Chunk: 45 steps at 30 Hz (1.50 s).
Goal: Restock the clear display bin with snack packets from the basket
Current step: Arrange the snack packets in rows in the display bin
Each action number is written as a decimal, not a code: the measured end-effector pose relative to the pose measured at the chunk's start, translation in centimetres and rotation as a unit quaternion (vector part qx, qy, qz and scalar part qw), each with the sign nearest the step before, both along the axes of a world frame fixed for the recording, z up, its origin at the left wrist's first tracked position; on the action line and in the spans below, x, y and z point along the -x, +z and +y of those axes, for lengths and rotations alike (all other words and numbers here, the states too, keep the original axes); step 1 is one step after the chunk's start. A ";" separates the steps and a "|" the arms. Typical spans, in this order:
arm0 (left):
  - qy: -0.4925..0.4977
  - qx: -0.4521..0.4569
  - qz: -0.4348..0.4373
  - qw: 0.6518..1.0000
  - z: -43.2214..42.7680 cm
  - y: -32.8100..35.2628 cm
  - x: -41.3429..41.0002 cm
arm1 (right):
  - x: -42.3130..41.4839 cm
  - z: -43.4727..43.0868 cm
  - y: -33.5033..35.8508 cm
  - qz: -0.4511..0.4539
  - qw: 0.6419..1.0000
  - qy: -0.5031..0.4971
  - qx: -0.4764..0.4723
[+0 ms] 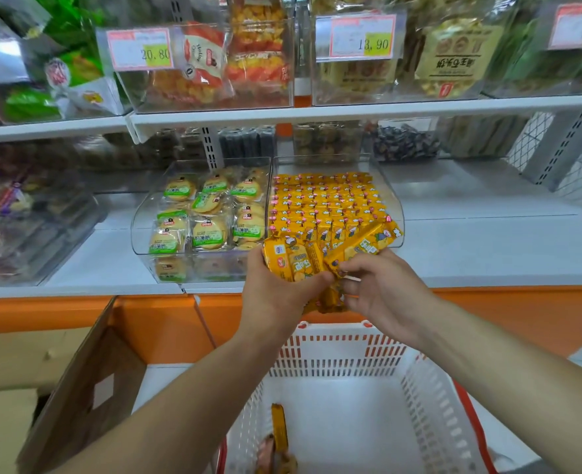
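snack packets [293, 261] at bin [391, 200] front edge

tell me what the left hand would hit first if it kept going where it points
Probably the clear plastic display bin, at its front edge; the yellow snack packets the left hand grips would touch first. Depth is unclear.

Held packets [294, 263]: partly hidden by left hand [272, 295].
Basket packets [278, 422]: cut off by bottom edge.
Bin [33, 227] left of basket [334, 350]: contents blurred.

L hand [276, 285], R hand [382, 289] grip pkts [296, 261] (by bin [399, 217])
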<state>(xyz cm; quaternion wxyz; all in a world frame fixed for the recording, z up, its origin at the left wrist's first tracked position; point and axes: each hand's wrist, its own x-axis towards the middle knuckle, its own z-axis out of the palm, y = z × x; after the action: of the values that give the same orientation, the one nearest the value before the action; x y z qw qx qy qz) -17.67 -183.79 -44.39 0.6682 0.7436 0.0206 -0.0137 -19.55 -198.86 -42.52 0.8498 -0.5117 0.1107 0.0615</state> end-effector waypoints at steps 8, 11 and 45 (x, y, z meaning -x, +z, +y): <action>-0.009 -0.049 0.005 0.999 0.1 -0.4 -0.3 | -0.3 -0.1 -0.5 0.038 0.999 -0.010 0.022; -0.009 -0.052 0.019 0.998 0.3 -0.2 -0.3 | -0.5 0.4 -0.9 0.017 0.998 -0.039 0.050; -0.027 -0.067 0.028 0.997 8.0 1.4 -5.8 | -13.8 -1.2 -4.2 -0.092 0.707 0.094 0.695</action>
<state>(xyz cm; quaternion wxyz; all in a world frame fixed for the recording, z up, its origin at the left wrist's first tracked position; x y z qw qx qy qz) -11.83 -175.80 -42.95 0.6154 0.7863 0.0200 -0.0514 -5.80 -200.07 -46.75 0.2497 -0.9683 -0.0047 -0.0007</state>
